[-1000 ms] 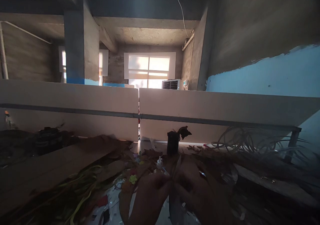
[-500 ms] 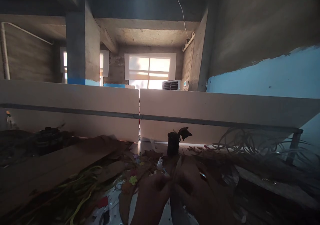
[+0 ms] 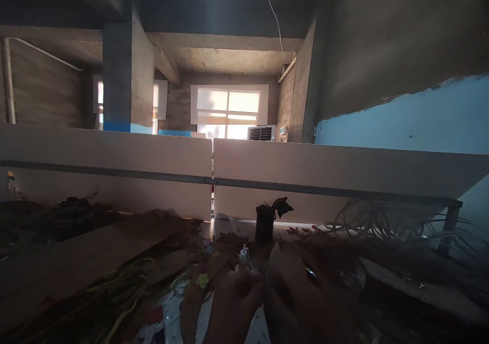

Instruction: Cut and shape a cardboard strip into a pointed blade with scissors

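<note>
My left hand point(image 3: 239, 295) is low in the middle of the head view, its fingers curled and pressed together. Close beside it on the right is my right hand point(image 3: 296, 288), dark and blurred, its fingers also bent inward. The fingertips meet, and whatever is between them is hidden in shadow. A pale pointed strip point(image 3: 273, 258) rises by my right hand; its kind is unclear. Just beyond my left hand stands a small white squeeze bottle point(image 3: 243, 254). A yellow-green flower-shaped piece point(image 3: 202, 281) lies to the left.
A dark cylindrical container point(image 3: 264, 224) with a dark scrap at its top stands behind the hands. Yellow-green strands point(image 3: 126, 288) lie left, near a long brown board point(image 3: 103, 247). Pale looped tubing point(image 3: 370, 219) is at the right. White panels point(image 3: 324, 166) close off the back.
My right hand has shifted slightly and its fingers are more blurred. The left hand stays almost in place. The whole view has tipped a little, so the surroundings appear slightly lower.
</note>
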`<state>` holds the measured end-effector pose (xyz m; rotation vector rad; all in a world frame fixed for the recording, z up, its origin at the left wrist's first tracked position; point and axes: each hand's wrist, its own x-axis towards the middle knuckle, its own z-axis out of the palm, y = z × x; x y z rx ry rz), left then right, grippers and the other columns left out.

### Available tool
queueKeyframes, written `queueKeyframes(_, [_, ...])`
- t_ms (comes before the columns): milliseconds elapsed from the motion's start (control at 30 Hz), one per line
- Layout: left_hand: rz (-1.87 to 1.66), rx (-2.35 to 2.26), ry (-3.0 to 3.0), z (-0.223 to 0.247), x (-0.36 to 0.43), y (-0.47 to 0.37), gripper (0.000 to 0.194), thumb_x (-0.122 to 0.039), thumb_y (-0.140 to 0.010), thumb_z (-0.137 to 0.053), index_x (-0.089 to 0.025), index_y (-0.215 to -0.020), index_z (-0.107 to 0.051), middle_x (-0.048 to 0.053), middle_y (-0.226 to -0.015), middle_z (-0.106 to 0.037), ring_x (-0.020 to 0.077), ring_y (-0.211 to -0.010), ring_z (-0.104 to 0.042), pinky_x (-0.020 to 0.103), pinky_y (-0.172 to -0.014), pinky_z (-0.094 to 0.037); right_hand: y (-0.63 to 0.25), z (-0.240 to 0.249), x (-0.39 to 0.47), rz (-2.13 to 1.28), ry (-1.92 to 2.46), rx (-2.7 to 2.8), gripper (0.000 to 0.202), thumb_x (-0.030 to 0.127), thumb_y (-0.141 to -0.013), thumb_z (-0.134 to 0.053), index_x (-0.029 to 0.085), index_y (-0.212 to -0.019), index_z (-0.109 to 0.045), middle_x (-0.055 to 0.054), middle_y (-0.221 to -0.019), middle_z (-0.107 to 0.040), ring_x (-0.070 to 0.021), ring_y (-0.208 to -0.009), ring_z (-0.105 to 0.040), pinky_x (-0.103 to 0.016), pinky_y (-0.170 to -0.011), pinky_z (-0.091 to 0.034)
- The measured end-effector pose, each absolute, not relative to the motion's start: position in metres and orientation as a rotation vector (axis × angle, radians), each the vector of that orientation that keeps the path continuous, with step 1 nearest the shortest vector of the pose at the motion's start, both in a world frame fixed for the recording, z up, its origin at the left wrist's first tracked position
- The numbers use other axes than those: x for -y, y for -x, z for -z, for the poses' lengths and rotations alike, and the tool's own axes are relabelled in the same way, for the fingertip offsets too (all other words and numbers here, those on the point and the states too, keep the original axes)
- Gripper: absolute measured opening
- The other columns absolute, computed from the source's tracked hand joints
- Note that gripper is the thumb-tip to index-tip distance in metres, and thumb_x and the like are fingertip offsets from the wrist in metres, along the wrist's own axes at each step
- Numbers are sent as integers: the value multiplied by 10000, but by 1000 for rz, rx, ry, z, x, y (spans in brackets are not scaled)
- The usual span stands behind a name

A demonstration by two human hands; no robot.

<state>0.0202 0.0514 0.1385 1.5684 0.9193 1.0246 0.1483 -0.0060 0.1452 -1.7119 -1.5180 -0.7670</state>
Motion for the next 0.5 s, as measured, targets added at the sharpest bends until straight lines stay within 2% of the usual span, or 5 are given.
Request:
queueKeyframes(167, [-1027,-960,-1598,-139,-52,-21,149,-207,-735,-641,-192,-696,-785,3,-682,-747,208,-733,-685,256,-668,-489,-148,-145,6,804,1769,1518,185,367,-750,-563,280,-890,-646,-81,-933,-687,-331,-929,-651,-353,-653,-495])
queueKeyframes(267, [-1041,-989,-1636,-140,-50,-20,168,-207,-752,-625,-194,-709,-787,7,-713,-760,210,-744,-694,257,-683,-489,-151,-142,6,859,1791,1576,106,376,-747,-587,285,-774,-634,-64,-873,-676,-311,-855,-655,-336,-616,-484])
queueKeyframes(400, [-1053,-1004,-1644,-140,-49,-19,180,-199,-764,-614,-198,-755,-793,4,-721,-763,202,-718,-694,257,-681,-487,-157,-139,3,897,1815,1602,133,413,-773,-594,295,-724,-634,-53,-853,-675,-281,-764,-661,-311,-555,-458])
queueKeyframes(500, [-1061,-1016,-1619,-139,-50,-19,166,-209,-762,-621,-194,-760,-787,0,-707,-755,197,-694,-680,255,-658,-483,-162,-140,3,842,1781,1683,153,398,-797,-585,289,-705,-640,-55,-824,-681,-300,-859,-664,-301,-570,-458])
